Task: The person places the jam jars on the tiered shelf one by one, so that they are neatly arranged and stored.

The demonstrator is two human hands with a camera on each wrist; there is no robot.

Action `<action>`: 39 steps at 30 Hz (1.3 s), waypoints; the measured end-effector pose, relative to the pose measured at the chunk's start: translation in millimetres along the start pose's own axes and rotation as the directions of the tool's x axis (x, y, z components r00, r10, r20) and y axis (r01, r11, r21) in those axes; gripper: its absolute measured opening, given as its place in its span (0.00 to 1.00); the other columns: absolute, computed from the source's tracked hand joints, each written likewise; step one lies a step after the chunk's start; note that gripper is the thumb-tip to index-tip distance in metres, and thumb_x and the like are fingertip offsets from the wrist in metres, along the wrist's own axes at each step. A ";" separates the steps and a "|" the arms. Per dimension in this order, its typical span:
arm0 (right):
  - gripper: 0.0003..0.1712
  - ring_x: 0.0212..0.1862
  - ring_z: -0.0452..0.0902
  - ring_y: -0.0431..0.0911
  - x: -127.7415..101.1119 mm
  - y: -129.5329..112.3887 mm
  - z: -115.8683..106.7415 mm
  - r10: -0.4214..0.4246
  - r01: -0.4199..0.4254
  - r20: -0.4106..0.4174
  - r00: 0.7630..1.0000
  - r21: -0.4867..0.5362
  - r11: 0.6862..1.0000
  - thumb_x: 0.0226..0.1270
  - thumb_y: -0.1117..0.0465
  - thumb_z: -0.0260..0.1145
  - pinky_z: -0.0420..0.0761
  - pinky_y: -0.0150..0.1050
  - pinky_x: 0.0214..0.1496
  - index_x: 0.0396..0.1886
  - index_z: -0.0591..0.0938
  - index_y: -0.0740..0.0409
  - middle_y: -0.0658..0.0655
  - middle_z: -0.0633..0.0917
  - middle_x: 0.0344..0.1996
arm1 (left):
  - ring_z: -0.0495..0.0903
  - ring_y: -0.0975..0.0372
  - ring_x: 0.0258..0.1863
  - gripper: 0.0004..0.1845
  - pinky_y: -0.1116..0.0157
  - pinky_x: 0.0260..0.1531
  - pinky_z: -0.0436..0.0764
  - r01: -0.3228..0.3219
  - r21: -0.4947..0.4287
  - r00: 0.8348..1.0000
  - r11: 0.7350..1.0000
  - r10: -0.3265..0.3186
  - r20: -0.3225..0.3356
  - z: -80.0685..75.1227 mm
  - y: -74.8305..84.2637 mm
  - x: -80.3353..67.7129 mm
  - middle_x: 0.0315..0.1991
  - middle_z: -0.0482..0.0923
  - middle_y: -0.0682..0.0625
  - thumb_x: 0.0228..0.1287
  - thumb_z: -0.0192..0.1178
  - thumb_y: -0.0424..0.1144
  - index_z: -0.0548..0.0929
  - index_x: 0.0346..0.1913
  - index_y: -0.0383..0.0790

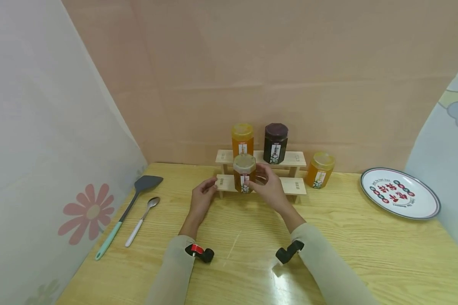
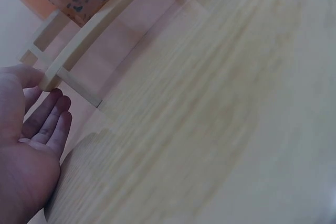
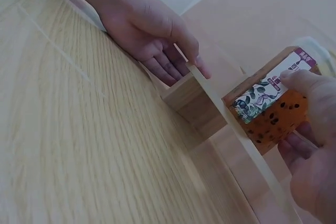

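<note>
My right hand (image 1: 272, 189) grips a jar of seeded orange-brown jam (image 1: 239, 180), thumb on its label and fingers round its side. The jar is upright, its base at the lower board of a two-step wooden rack (image 1: 225, 184); whether its full weight rests there I cannot tell. At that board's left end, my left hand (image 2: 31, 140) pinches the wood, thumb above and fingers underneath. On the upper board stand a yellow-orange jar (image 1: 242, 134), partly hidden by the held one, and a dark purple jar (image 1: 276, 140).
Right of the rack, another yellow-orange jar (image 1: 319, 171) stands on the wooden table (image 1: 351, 241). Farther right lies a white plate (image 1: 374, 180) with red print. On the left are a grey spatula (image 1: 135, 197) with a mint handle and a spoon (image 1: 141, 222). Cloth-like walls enclose the back and sides.
</note>
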State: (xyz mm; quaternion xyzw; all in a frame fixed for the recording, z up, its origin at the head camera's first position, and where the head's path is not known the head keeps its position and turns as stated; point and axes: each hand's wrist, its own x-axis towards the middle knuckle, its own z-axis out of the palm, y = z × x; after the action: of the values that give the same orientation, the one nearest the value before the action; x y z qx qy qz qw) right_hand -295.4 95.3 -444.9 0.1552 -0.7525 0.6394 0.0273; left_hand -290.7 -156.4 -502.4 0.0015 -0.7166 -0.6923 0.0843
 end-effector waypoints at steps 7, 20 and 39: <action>0.41 0.69 0.74 0.57 4.9 3.3 3.4 0.018 -0.018 -0.025 1.000 0.017 1.000 0.64 0.59 0.78 0.75 0.49 0.75 0.73 0.69 0.56 0.60 0.76 0.67 | 0.78 0.53 0.66 0.18 0.79 0.54 0.79 -0.005 0.013 1.000 1.000 0.005 0.007 1.2 -0.1 0.8 0.66 0.80 0.41 0.75 0.61 0.36 0.83 0.63 0.38; 0.42 0.71 0.72 0.57 9.9 3.0 4.8 0.019 -0.019 0.007 1.000 0.040 0.999 0.66 0.58 0.76 0.73 0.51 0.76 0.76 0.68 0.55 0.61 0.75 0.69 | 0.75 0.50 0.69 0.19 0.80 0.54 0.78 0.035 0.013 0.999 0.999 -0.035 0.027 -2.7 11.6 -3.3 0.68 0.77 0.38 0.76 0.59 0.33 0.80 0.66 0.32; 0.35 0.66 0.77 0.45 -27.4 -14.5 -93.1 -0.049 0.048 -0.010 0.999 -0.136 0.990 0.71 0.56 0.71 0.76 0.30 0.70 0.73 0.70 0.59 0.60 0.79 0.65 | 0.79 0.55 0.65 0.17 0.76 0.56 0.79 0.002 0.019 1.000 1.000 -0.002 -0.007 0.4 1.5 -2.0 0.65 0.81 0.43 0.75 0.61 0.37 0.83 0.63 0.40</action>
State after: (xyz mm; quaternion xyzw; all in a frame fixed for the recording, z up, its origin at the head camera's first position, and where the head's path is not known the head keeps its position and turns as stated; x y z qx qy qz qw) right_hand -280.1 189.1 -420.8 0.1670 -0.7900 0.5870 0.0583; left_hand -288.6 -155.7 -501.1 0.0057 -0.7230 -0.6854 0.0861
